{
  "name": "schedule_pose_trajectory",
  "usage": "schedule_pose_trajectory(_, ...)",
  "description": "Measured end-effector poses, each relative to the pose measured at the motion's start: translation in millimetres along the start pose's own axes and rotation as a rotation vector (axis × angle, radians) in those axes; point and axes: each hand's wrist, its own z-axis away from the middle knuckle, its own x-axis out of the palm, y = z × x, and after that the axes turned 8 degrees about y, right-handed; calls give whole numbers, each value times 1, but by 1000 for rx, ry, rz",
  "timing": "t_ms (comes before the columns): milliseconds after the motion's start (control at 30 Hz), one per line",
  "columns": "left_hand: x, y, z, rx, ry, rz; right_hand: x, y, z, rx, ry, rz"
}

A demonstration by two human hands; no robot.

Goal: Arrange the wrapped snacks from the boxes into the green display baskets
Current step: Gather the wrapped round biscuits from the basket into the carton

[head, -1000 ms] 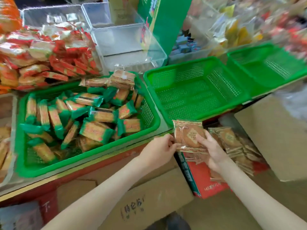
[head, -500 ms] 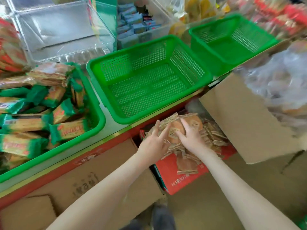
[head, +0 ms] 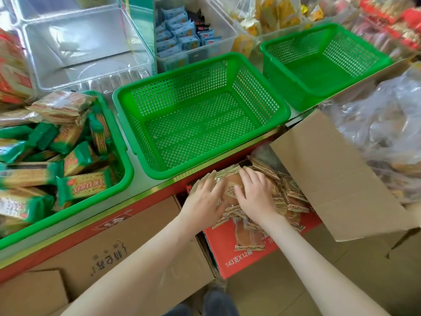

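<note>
The left hand point(head: 202, 197) is pressing straight fingers against the near side of a stack of wrapped snacks point(head: 229, 190), and the right hand point(head: 256, 193) is lying spread over its top, fingers lightly bent; neither is closing into a firm grip yet. They are probably squaring the packets into one bundle so it lifts together. The stack is sitting in the red box point(head: 227, 254) on the floor, just below the edge of the surface point(head: 150, 185), where the middle green basket point(head: 198, 131) is waiting with nothing in it. A second ago both hands were holding packets up near that edge; now they are down in the box, and the view is pointing further right.
</note>
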Motion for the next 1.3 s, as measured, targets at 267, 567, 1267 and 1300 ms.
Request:
schedule_pose_trajectory(267,-96,-30,7,39,490,138,-36,-83,-48,-75,315,-236)
schedule_pose_trajectory(567,-218,-214,61,-292,713,-348,-16,-271,-124,-422,195,-334)
schedule_pose_trajectory(1267,-241,-310,53,-508,200,-723,24,-360,-164,-497,334,-100)
schedule_pose_trajectory(1300,-244,-305,60,-495,210,-718,19,-356,-158,-499,345,-125)
